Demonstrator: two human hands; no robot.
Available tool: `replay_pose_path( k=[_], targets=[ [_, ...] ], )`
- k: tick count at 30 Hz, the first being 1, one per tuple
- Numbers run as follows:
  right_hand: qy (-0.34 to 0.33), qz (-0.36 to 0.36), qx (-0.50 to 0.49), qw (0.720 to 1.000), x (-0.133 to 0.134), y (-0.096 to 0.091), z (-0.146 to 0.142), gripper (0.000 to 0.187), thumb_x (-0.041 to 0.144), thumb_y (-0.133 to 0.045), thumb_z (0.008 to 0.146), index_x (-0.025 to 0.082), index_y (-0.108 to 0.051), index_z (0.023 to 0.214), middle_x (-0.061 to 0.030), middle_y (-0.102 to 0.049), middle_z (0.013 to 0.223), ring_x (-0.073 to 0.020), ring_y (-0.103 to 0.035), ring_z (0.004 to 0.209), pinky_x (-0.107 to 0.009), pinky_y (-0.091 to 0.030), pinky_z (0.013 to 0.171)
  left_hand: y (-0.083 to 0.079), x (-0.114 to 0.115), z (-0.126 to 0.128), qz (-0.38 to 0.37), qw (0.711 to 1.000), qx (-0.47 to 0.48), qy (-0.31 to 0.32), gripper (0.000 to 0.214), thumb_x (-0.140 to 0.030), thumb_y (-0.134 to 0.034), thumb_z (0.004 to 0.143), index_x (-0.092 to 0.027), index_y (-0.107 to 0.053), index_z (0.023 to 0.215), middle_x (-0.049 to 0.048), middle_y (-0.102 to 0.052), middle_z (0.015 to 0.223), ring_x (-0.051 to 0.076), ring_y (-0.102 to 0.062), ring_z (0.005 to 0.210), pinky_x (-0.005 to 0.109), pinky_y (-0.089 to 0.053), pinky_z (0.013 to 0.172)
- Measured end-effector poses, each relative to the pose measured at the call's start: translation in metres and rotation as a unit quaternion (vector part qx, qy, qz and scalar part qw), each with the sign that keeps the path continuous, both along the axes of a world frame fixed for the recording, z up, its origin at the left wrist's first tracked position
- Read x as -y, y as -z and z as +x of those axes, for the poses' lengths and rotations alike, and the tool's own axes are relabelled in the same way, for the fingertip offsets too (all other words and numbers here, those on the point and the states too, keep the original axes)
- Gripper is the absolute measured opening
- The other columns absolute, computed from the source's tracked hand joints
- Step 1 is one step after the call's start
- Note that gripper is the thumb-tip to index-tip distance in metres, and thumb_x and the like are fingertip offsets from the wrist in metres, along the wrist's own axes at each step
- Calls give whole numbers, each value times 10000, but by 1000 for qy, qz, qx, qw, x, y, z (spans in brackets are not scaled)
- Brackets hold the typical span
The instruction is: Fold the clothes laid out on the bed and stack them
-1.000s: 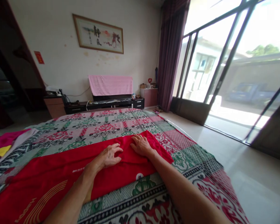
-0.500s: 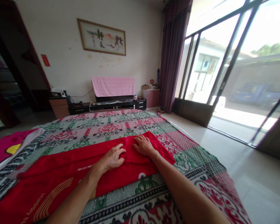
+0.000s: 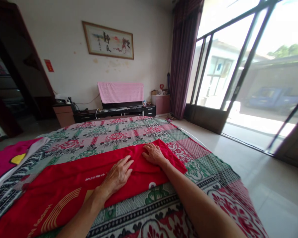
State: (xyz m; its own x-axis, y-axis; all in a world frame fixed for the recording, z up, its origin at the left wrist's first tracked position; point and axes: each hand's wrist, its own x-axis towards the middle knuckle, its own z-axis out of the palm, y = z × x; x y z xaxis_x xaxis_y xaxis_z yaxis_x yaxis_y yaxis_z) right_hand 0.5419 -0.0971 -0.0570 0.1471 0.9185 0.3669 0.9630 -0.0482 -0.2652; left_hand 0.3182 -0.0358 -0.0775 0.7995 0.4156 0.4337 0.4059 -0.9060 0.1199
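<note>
A red cloth [image 3: 64, 185] with gold stripes and white lettering lies folded lengthwise across a floral patterned blanket [image 3: 119, 132]. My left hand [image 3: 118, 177] rests flat on the red cloth, fingers stretched out toward a ridge in the fabric. My right hand [image 3: 154, 154] lies palm down on the cloth near its right end, fingers spread. Neither hand holds anything.
A pink and yellow garment [image 3: 7, 160] lies at the left edge of the blanket. Beyond it stand a low dark cabinet [image 3: 114, 112] with a pink towel [image 3: 121, 92] draped over it. Tiled floor [image 3: 250, 172] and glass doors [image 3: 250, 76] are to the right.
My left hand has straightened its curled fingers and slid back toward me, flat on the red cloth. My right hand has stayed in place.
</note>
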Motion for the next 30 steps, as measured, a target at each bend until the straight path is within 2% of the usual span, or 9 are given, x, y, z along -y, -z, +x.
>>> replay_pose_path(
  k=[3, 9, 12, 16, 22, 24, 30],
  targets=[
    [0, -4, -4, 1000, -1, 1, 1, 388, 392, -464, 859, 223, -569, 1191, -64, -534, 1317, -229, -433, 1190, -401, -303, 966, -1, 1, 0, -12, 1000, -5, 26, 394, -245, -407, 896, -170, -592, 1235, 101, -514, 1369, 225, -487, 1245, 398, -382, 1082],
    [3, 8, -19, 1000, -1, 0, 0, 368, 375, -501, 834, 225, -595, 1156, -57, -572, 1276, -228, -455, 1186, -397, -317, 981, 2, 2, 0, -44, 999, -20, 14, 384, -246, -405, 895, -188, -612, 1212, 85, -547, 1338, 217, -497, 1232, 403, -381, 1078],
    [16, 32, -47, 998, -1, 0, 1, 366, 337, -525, 816, 214, -586, 1155, -61, -611, 1216, -210, -510, 1132, -355, -354, 967, 2, 1, 0, -50, 999, -17, 13, 384, -247, -404, 894, -185, -614, 1208, 86, -550, 1335, 214, -495, 1234, 406, -376, 1080],
    [73, 60, -99, 991, 4, 0, 4, 374, 241, -477, 819, 174, -569, 1174, -83, -638, 1145, -187, -579, 1022, -292, -404, 917, 0, 1, 1, -54, 998, -19, 15, 376, -248, -410, 889, -189, -621, 1195, 77, -567, 1318, 203, -500, 1227, 391, -378, 1080],
    [195, 51, -88, 976, 16, -8, 9, 409, 222, -474, 794, 161, -580, 1185, -122, -553, 1289, -259, -486, 1183, -388, -357, 992, -3, 6, 1, -61, 998, -26, 0, 387, -250, -387, 902, -204, -604, 1220, 63, -550, 1338, 202, -482, 1245, 397, -372, 1079],
    [222, 31, -87, 971, 16, -10, 17, 429, 227, -480, 794, 157, -567, 1208, -137, -545, 1299, -264, -499, 1175, -386, -370, 978, -4, 7, 0, -64, 997, -32, -2, 393, -253, -382, 905, -203, -596, 1231, 64, -538, 1352, 208, -477, 1251, 402, -368, 1081],
    [261, -5, -111, 959, 4, -13, 50, 460, 142, -429, 786, 122, -559, 1227, -143, -682, 1066, -234, -620, 1015, -310, -438, 859, -4, 9, 1, -72, 997, -34, -12, 388, -262, -384, 911, -222, -593, 1236, 51, -529, 1363, 198, -462, 1266, 384, -349, 1091]
  ],
)
